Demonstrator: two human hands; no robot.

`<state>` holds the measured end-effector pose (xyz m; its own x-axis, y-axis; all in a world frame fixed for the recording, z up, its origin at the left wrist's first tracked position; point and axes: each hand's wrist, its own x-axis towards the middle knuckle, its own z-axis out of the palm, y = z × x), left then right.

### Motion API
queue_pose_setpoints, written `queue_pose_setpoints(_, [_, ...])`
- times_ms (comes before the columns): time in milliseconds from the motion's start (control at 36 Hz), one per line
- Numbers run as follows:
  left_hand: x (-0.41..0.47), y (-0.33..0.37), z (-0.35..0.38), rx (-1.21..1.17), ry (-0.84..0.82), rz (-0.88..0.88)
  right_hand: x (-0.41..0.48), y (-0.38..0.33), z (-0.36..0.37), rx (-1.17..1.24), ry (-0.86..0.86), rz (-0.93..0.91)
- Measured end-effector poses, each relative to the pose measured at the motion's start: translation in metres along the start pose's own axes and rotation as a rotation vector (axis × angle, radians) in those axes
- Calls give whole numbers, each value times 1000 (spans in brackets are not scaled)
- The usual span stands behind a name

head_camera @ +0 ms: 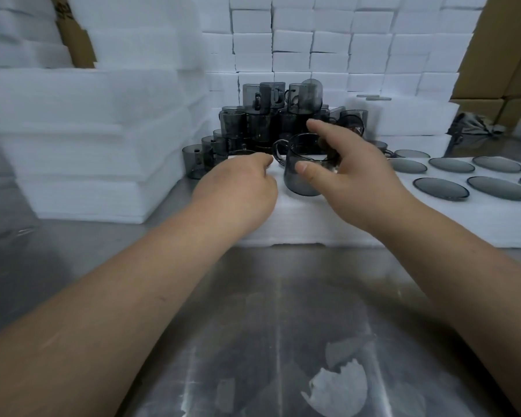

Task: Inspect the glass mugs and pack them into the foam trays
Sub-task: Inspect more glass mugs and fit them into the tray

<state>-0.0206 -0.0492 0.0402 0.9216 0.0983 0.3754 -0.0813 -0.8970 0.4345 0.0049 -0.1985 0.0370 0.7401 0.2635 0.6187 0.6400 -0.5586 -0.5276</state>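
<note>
Standing at the far left, a stack of foam sheets (pixel 88 139) rises from the steel table (pixel 253 326); just right of it, far back, sits a pile of smoky glass mugs (pixel 253 121); the left hand (pixel 241 188) lies at the left edge of the foam tray (pixel 313 227), knuckles up, its fingers curled under and hidden, so whether it grips anything cannot be told; beside it the right hand (pixel 352 176) grasps one mug (pixel 304 179) over the tray's left part, thumb pressed on the near wall, fingers round the far side, forefinger raised, handle pointing left; further right, dark glass discs (pixel 439 188) show in the tray's pockets; cardboard boxes (pixel 500 40) stand at the far right.
</note>
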Motion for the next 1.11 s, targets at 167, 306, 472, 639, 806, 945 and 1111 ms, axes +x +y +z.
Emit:
queue_pose_setpoints(167, [0,-2,2,0,10,14,-2,-2,0,-13,31,9])
queue_pose_setpoints(306, [1,-3,2,20,-2,8,-1,-4,2,-86,48,23])
queue_pose_setpoints(472, [1,-2,2,35,-17,19,0,-5,2,-127,54,48])
queue_pose_setpoints(639, [0,-2,2,31,-18,23,-1,-6,2,-142,54,59])
queue_pose_setpoints(806, [0,-3,1,14,-28,21,-2,-9,2,-155,46,38])
queue_pose_setpoints(945, [0,-3,1,13,-32,16,-2,-9,2,-163,30,40])
queue_pose_setpoints(1111, [-1,-2,1,17,-41,25,1,-8,1,-214,-32,92])
